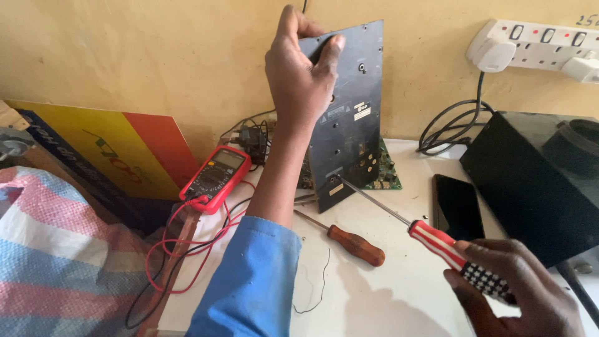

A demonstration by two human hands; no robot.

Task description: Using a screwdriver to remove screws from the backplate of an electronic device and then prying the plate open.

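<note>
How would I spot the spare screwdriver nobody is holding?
Start at the dark panel stood upright on the white table. Just in front of its base lies the screwdriver. Its handle is plain brown wood, unlike the red-and-white striped one in the right hand.

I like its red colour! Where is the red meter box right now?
In the head view, the red multimeter lies left of the person's left hand, propped on the yellow and orange board.

On our white table (399, 293) lies a red multimeter (216, 178) with red and black leads (187, 249) trailing off the edge. A brown-handled screwdriver (349, 240) rests beside a dark phone (457, 206). To our right stands a black speaker box (536, 175), under a white power strip (536, 43) on the wall.
</note>
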